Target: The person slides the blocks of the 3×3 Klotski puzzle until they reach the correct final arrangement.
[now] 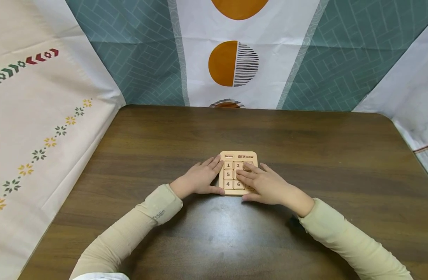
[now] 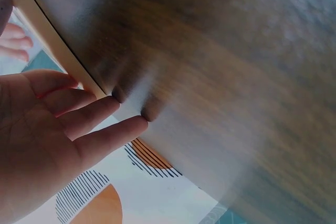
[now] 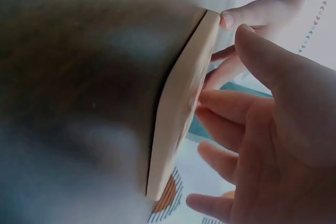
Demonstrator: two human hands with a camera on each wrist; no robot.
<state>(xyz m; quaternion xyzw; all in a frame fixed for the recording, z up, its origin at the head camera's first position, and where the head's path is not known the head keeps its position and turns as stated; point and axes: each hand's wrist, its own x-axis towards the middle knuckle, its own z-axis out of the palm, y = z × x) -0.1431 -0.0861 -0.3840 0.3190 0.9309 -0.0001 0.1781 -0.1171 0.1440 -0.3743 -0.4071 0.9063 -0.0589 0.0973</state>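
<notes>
A pale wooden number slide puzzle (image 1: 249, 153) lies flat on the table, its square tiles printed with digits. The digits 1, 2, 5, 4 and 6 show in the head view. My left hand (image 1: 202, 178) rests along the puzzle's left side, fingers extended and thumb at the lower left corner. Over the right columns lies my right hand (image 1: 266, 184), its fingertips on the tiles and covering some of them, the thumb near the bottom edge. In the right wrist view the puzzle's thick side (image 3: 167, 124) faces the camera, with the fingers (image 3: 226, 106) reaching over its top.
The dark wooden table (image 1: 147, 132) extends around the puzzle on all sides. A patterned cloth (image 1: 147, 70) hangs behind the table's back edge, and a white embroidered cloth (image 1: 53, 101) drapes at the left. A small dark object (image 1: 296, 223) shows beneath the right cuff.
</notes>
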